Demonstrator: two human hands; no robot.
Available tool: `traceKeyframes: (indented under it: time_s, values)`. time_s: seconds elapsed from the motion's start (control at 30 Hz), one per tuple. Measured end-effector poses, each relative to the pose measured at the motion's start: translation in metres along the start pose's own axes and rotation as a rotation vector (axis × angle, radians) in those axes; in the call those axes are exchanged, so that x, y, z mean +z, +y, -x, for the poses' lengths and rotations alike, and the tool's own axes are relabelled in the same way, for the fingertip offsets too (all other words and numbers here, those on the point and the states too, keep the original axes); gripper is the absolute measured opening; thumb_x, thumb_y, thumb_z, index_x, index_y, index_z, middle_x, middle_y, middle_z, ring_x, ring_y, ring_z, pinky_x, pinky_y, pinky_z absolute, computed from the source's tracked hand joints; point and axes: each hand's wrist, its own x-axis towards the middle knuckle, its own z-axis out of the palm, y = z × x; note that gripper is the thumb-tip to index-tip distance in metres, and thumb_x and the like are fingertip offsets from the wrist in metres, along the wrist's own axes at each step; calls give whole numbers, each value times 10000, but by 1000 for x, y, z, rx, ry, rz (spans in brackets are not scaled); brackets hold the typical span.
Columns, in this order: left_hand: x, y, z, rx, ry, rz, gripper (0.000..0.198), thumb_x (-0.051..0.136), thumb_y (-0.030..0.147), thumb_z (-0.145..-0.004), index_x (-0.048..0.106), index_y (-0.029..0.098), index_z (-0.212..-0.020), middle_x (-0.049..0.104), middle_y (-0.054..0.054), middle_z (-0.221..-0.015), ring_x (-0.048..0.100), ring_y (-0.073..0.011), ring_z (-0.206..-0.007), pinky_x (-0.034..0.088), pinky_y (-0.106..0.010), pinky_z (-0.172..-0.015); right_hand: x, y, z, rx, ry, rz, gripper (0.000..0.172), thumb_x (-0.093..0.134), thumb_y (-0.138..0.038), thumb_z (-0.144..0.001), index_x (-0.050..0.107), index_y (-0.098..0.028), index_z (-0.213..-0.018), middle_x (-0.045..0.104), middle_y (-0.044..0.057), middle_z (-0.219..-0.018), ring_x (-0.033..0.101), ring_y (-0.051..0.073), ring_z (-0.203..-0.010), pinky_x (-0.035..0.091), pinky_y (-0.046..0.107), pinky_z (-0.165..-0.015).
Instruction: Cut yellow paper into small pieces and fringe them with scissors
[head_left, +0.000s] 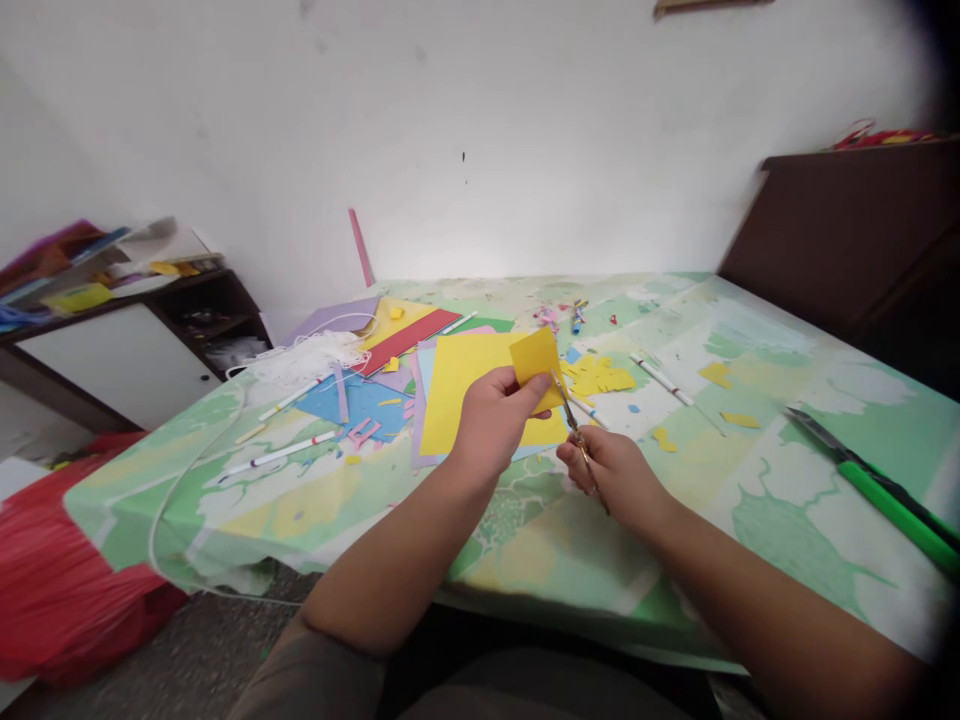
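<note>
My left hand (491,420) pinches a small yellow paper piece (535,358) and holds it up above the table. My right hand (611,470) is closed round a pair of small scissors (574,425), whose blades point up and meet the lower right edge of the yellow piece. Under both hands lies a larger yellow sheet (469,385) on a stack of coloured paper. Yellow scraps (600,378) are scattered just beyond the scissors.
The table has a green and white patterned cover (750,520). Blue paper (360,400), red paper (409,338), several pens (281,453) and a white cord (300,360) lie at left. A green-handled knife (877,490) lies at right. A dark cabinet (847,240) stands beyond.
</note>
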Motion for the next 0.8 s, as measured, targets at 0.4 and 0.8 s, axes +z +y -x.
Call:
traceKeyframes:
  time_s: [0.4,0.8]
  values:
    - [-1,2,0,-21,-7,106,197,679,275,-643,658,123,-766,651,-35,-747,594,-115,-655,524,-239,-589,5,0,2,-30,7,-88,365,427,-552,-772,429,-224,-613,490,-21,-460,437,128,-429,323,270,-432]
    - [2,3,3,-30,-39,156,164,687,257,-624,645,127,-715,631,-10,-697,574,-93,-596,499,-218,-545,8,8,3,-136,44,-144,469,347,-669,-751,423,-218,-645,453,-13,-483,416,134,-462,348,285,-452]
